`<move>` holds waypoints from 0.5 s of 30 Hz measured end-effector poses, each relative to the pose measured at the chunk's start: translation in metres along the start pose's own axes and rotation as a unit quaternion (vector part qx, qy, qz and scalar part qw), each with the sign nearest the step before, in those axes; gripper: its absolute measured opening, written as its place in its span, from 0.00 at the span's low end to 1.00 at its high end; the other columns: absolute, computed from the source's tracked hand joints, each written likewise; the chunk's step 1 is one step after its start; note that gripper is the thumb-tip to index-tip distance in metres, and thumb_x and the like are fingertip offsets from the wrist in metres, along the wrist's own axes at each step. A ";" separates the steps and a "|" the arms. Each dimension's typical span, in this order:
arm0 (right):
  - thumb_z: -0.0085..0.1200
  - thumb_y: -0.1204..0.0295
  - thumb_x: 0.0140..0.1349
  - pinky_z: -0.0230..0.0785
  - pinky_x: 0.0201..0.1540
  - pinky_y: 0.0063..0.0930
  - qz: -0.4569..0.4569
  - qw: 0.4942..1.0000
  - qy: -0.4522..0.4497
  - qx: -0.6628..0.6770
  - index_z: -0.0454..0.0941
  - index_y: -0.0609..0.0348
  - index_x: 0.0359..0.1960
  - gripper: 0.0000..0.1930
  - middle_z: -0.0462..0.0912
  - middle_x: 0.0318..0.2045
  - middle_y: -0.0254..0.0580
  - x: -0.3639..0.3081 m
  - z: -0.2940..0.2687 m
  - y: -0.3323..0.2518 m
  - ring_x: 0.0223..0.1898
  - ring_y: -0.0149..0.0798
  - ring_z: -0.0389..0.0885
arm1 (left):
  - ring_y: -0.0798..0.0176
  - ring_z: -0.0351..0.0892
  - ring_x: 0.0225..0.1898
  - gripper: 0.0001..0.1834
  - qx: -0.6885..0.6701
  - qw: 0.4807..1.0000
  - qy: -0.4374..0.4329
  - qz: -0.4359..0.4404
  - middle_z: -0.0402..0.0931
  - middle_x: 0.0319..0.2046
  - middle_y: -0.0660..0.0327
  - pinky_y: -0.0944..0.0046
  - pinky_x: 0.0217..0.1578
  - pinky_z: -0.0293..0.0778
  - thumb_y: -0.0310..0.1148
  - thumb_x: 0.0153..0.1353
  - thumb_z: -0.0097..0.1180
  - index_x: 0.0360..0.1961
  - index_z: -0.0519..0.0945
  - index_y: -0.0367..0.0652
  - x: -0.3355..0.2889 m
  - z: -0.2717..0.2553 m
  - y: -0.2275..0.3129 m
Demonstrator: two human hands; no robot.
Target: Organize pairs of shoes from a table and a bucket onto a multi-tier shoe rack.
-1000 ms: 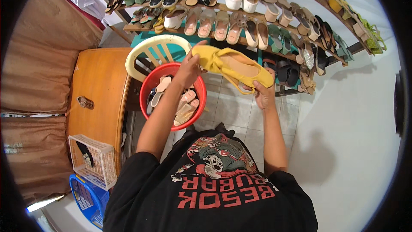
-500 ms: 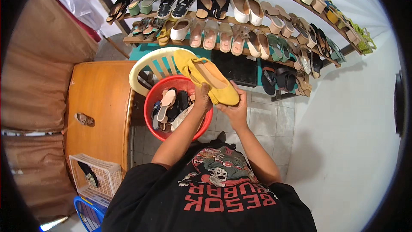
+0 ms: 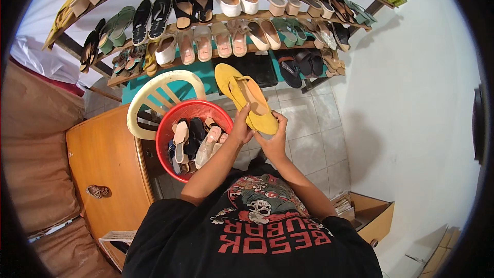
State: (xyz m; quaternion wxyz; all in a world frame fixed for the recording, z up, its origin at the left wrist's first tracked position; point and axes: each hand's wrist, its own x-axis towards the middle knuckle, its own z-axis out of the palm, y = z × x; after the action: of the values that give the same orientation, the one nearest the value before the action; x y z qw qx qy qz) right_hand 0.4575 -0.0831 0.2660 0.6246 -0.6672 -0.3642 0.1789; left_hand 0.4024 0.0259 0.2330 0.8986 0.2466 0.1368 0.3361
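Note:
A pair of yellow flat shoes (image 3: 264, 122) is held up in front of my chest, one overlapping the other, toes pointing toward me on the right. My left hand (image 3: 242, 127) grips the pair from the left side, thumb up along the edge. Around the toe end on the right, my right hand (image 3: 274, 138) is closed, its fingers partly hidden under the shoes. Left of the hands, a red plastic basket (image 3: 163, 123) contains several loose sandals and shoes, among them a pale pink heeled sandal (image 3: 181, 132).
Beyond my hands stands a wooden shoe rack (image 3: 261, 12) with rows of sandals and flats. A cream plastic chair (image 3: 135, 116) is behind the basket. A wooden cabinet (image 3: 110, 149) with a patterned object (image 3: 99, 191) is left, a cardboard box (image 3: 378, 216) lower right.
My view has swung to the right, bringing the cardboard box into sight. Both hands still hold the yellow shoes, which are now tilted more steeply.

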 end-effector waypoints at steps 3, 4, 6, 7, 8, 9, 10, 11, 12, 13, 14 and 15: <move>0.68 0.74 0.53 0.63 0.62 0.35 -0.050 0.997 -0.059 -0.021 0.58 0.60 0.54 0.32 0.65 0.57 0.49 0.007 -0.024 -0.004 0.62 0.39 0.65 | 0.54 0.70 0.62 0.35 -0.091 0.994 -0.036 -0.044 0.66 0.65 0.54 0.51 0.61 0.70 0.44 0.66 0.51 0.70 0.57 0.43 0.007 0.009 -0.005; 0.66 0.72 0.55 0.63 0.62 0.35 -0.002 0.991 -0.094 0.091 0.57 0.58 0.55 0.32 0.64 0.57 0.49 0.012 -0.030 -0.003 0.62 0.40 0.64 | 0.53 0.68 0.64 0.35 -0.128 0.987 -0.046 -0.082 0.65 0.66 0.55 0.49 0.62 0.69 0.42 0.65 0.51 0.71 0.57 0.43 0.011 0.008 -0.010; 0.63 0.69 0.59 0.63 0.62 0.36 0.141 0.963 -0.109 0.204 0.54 0.55 0.61 0.34 0.63 0.59 0.50 0.024 -0.046 0.017 0.62 0.43 0.64 | 0.53 0.68 0.64 0.35 -0.091 0.987 -0.069 -0.111 0.65 0.65 0.54 0.49 0.62 0.69 0.43 0.65 0.51 0.70 0.58 0.43 0.020 0.005 -0.020; 0.63 0.69 0.59 0.63 0.62 0.36 0.142 0.962 -0.104 0.208 0.54 0.55 0.61 0.34 0.63 0.59 0.50 0.031 -0.052 0.020 0.62 0.43 0.64 | 0.53 0.68 0.64 0.35 -0.059 0.985 -0.087 -0.136 0.65 0.65 0.54 0.49 0.62 0.69 0.45 0.65 0.51 0.70 0.59 0.42 0.024 -0.001 -0.029; 0.62 0.70 0.59 0.63 0.62 0.36 0.196 0.951 -0.103 0.218 0.52 0.55 0.63 0.36 0.63 0.59 0.50 0.040 -0.060 0.022 0.62 0.42 0.63 | 0.53 0.71 0.61 0.35 -0.024 0.987 -0.058 -0.145 0.68 0.63 0.53 0.49 0.60 0.71 0.48 0.66 0.49 0.69 0.60 0.41 0.029 -0.005 -0.041; 0.62 0.71 0.59 0.62 0.62 0.35 0.249 0.936 -0.103 0.228 0.50 0.54 0.66 0.38 0.63 0.59 0.50 0.048 -0.067 0.024 0.62 0.42 0.63 | 0.53 0.71 0.61 0.35 -0.020 0.987 -0.056 -0.147 0.68 0.63 0.53 0.49 0.60 0.71 0.48 0.66 0.49 0.69 0.60 0.41 0.037 -0.012 -0.049; 0.62 0.70 0.59 0.62 0.63 0.35 0.218 0.943 -0.125 0.216 0.47 0.53 0.69 0.41 0.63 0.59 0.49 0.053 -0.076 0.035 0.62 0.42 0.63 | 0.52 0.73 0.59 0.35 0.017 0.984 -0.065 -0.168 0.69 0.61 0.52 0.49 0.60 0.71 0.49 0.67 0.48 0.68 0.61 0.40 0.043 -0.006 -0.047; 0.62 0.70 0.59 0.62 0.63 0.35 0.219 0.942 -0.123 0.221 0.47 0.53 0.69 0.41 0.63 0.59 0.49 0.058 -0.088 0.046 0.62 0.42 0.63 | 0.51 0.75 0.58 0.35 0.054 0.978 -0.073 -0.188 0.71 0.60 0.51 0.49 0.59 0.72 0.51 0.68 0.46 0.68 0.61 0.40 0.051 0.003 -0.048; 0.62 0.70 0.59 0.62 0.62 0.35 0.146 0.966 -0.159 0.144 0.48 0.52 0.69 0.41 0.63 0.59 0.50 0.062 -0.101 0.057 0.62 0.43 0.63 | 0.52 0.76 0.56 0.35 0.027 0.980 -0.036 -0.192 0.73 0.57 0.52 0.50 0.58 0.73 0.56 0.69 0.43 0.66 0.64 0.39 0.059 0.014 -0.054; 0.62 0.69 0.59 0.63 0.61 0.35 0.070 0.976 -0.196 0.066 0.49 0.51 0.70 0.41 0.62 0.59 0.50 0.069 -0.108 0.058 0.62 0.44 0.63 | 0.52 0.76 0.56 0.35 0.033 0.980 -0.031 -0.192 0.73 0.57 0.52 0.50 0.58 0.73 0.56 0.69 0.43 0.66 0.64 0.39 0.066 0.017 -0.059; 0.62 0.69 0.59 0.63 0.61 0.35 0.071 0.975 -0.197 0.074 0.49 0.51 0.70 0.41 0.62 0.59 0.50 0.075 -0.116 0.058 0.62 0.44 0.63 | 0.53 0.76 0.56 0.36 0.048 0.982 -0.021 -0.179 0.73 0.56 0.52 0.50 0.57 0.73 0.58 0.69 0.41 0.65 0.64 0.39 0.071 0.019 -0.063; 0.62 0.68 0.60 0.65 0.58 0.34 -0.020 0.986 -0.156 -0.060 0.53 0.51 0.69 0.38 0.64 0.59 0.48 0.081 -0.125 0.058 0.60 0.43 0.65 | 0.53 0.76 0.56 0.37 0.064 0.984 -0.011 -0.166 0.73 0.55 0.52 0.50 0.57 0.74 0.61 0.69 0.40 0.64 0.65 0.38 0.075 0.020 -0.067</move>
State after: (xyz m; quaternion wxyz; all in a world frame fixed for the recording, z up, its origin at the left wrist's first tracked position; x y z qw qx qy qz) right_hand 0.6137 -0.1106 0.2474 0.5227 -0.6600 -0.4801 0.2463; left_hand 0.5023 0.0255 0.2082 0.9260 0.2809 0.1867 0.1696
